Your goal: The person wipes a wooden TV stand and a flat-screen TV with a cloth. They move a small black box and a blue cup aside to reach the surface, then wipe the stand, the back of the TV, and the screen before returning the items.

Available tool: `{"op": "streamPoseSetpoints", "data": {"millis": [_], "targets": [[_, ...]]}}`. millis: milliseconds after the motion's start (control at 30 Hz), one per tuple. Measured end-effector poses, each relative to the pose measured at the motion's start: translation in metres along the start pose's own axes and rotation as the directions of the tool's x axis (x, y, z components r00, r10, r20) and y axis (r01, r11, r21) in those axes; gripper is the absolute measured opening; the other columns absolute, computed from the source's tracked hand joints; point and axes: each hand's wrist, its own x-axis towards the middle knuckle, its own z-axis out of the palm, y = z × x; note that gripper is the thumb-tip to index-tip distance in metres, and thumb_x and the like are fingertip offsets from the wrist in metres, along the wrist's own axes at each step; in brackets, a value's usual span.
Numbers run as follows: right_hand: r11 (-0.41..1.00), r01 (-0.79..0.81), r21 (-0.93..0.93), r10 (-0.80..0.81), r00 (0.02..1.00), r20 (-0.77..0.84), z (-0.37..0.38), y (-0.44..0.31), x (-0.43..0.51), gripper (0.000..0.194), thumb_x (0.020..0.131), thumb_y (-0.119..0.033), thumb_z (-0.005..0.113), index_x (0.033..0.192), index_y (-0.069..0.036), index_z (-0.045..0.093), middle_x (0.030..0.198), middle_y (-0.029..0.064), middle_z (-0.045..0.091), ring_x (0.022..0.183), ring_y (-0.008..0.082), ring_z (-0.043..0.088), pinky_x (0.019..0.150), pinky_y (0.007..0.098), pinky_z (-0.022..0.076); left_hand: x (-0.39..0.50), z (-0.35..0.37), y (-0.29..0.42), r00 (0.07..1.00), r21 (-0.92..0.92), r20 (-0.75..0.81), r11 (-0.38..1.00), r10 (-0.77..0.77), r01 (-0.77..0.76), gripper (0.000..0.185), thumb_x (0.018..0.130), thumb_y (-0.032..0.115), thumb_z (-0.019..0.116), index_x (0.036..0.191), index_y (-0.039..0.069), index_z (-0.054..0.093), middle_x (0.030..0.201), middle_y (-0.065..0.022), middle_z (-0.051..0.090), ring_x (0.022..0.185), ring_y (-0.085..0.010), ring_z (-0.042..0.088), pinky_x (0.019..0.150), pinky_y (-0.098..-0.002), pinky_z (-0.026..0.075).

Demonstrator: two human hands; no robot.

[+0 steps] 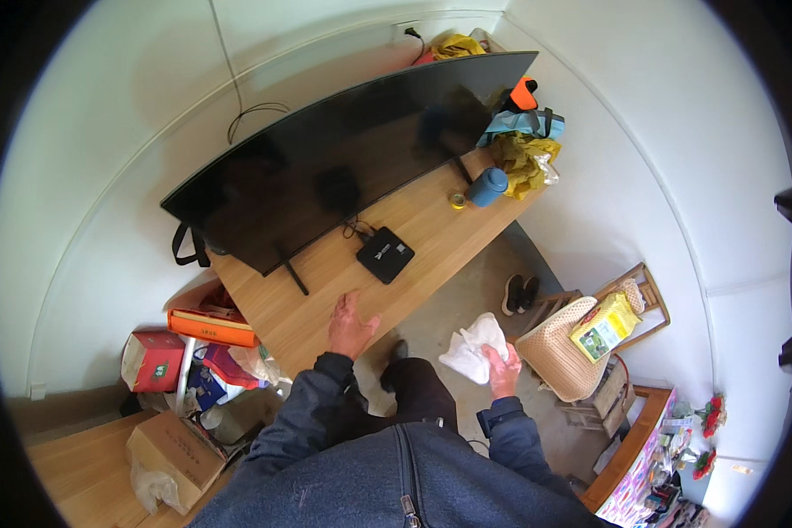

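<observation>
My right hand (501, 368) grips a white cloth (476, 346), which hangs over the floor beyond the table's front edge. Palm down, with its fingers apart, my left hand (352, 328) is over the front part of the wooden table (429, 264) and holds nothing; whether it touches the top I cannot tell. Just ahead of it lies a black set-top box (385, 255) with a cable at its back. A large flat-screen television (363, 145) stands behind the box on two thin feet. Towards the table's right end are a blue lidded cup (488, 187) and a small yellow roll of tape (457, 200).
Crumpled yellow plastic bags (525, 162) lie at the table's right end. A chair with a woven cushion (554, 346) and a yellow packet (606, 327) is at right, near black shoes (520, 294). A cardboard box (175, 459) and an orange box (211, 327) are at left.
</observation>
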Motion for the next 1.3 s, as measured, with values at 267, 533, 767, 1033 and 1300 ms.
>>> {"op": "streamPoseSetpoints", "data": {"millis": [267,533,767,1033,1300], "targets": [[0.671,0.696,-0.258,-0.679,0.715,0.165,0.035,-0.057,0.115,0.030,0.092,-0.019,0.087,0.121,-0.027,0.084,0.130,0.0230,0.070,0.108,0.0468,0.073,0.084,0.0535,0.0606,0.101,0.041,0.073,0.987,0.324,0.025,0.935,-0.158,0.142,0.132,0.078,0.054,0.097,0.179,0.010,0.024,0.178,-0.0256,0.038,0.166,-0.0467,0.033,0.133,-0.0624,0.030],[0.923,0.344,-0.171,-0.278,0.906,0.319,0.126,-0.076,0.246,0.058,0.096,-0.044,0.081,0.148,-0.018,0.072,0.137,0.0199,0.067,0.124,0.0419,0.067,0.097,0.0540,0.0588,0.121,0.074,0.060,0.973,0.428,-0.055,0.875,-0.226,0.227,0.135,0.074,0.049,0.099,0.180,0.014,0.024,0.178,-0.0221,0.039,0.163,-0.0449,0.037,0.134,-0.0596,0.031],[0.681,0.658,-0.321,-0.509,0.741,0.438,0.169,-0.086,0.224,0.067,0.099,-0.054,0.077,0.158,-0.023,0.067,0.149,0.0186,0.063,0.128,0.0424,0.064,0.108,0.0570,0.0512,0.102,0.050,0.042,0.985,0.461,-0.086,0.871,-0.147,0.170,0.131,0.069,0.035,0.103,0.178,0.015,0.035,0.176,-0.0159,0.044,0.163,-0.0422,0.041,0.134,-0.0581,0.033],[0.571,0.801,-0.183,-0.527,0.527,0.667,0.175,-0.091,0.243,0.064,0.098,-0.052,0.077,0.155,-0.024,0.069,0.147,0.0142,0.064,0.129,0.0377,0.064,0.107,0.0570,0.0477,0.100,0.034,0.044,0.981,0.520,-0.020,0.836,-0.194,0.176,0.126,0.070,0.036,0.102,0.176,0.014,0.038,0.179,-0.0100,0.043,0.167,-0.0381,0.036,0.137,-0.0561,0.028],[0.750,0.560,-0.351,-0.340,0.782,0.523,0.151,-0.067,0.263,0.052,0.097,-0.037,0.077,0.145,-0.018,0.070,0.121,0.0190,0.067,0.104,0.0424,0.074,0.079,0.0550,0.0621,0.156,0.080,0.100,0.987,0.277,-0.112,0.958,0.115,-0.080,0.069,0.086,0.033,0.091,0.147,0.010,0.068,0.151,-0.0123,0.069,0.143,-0.0364,0.062,0.121,-0.0518,0.048]]}}
